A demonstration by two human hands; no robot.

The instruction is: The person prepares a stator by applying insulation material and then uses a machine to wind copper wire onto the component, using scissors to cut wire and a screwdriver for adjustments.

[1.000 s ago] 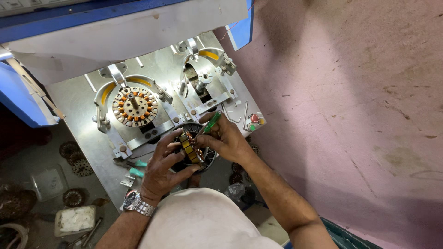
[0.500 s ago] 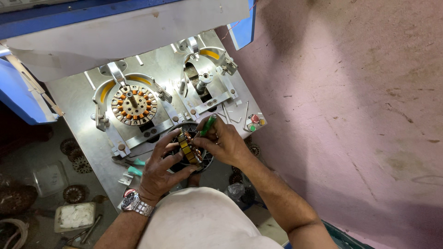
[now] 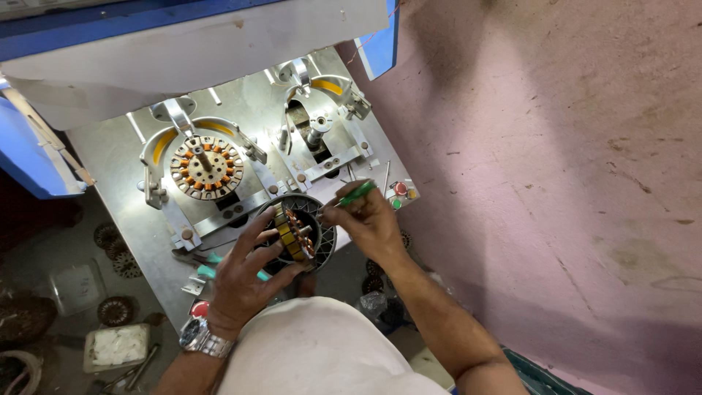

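Left hand (image 3: 245,274) grips the round copper-wound stator (image 3: 296,232) on edge, exposing its coils to the right hand's (image 3: 369,223) pinched green-handled tool (image 3: 356,194).

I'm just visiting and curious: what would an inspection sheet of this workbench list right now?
Surface: grey metal machine plate with two round winding stations.
Job's things: wound stator with copper coils, held on edge in the left hand; green-handled tool in the right hand, its tip at the stator.
Clutter: second stator seated in the left station; right station's spindle bare; teal-handled tools at the plate's edge.
Grips: both hands bare, wristwatch on the left.
Cables: nothing seen.
Surroundings: pink wall on the right; blue machine housing; more stators on the floor.
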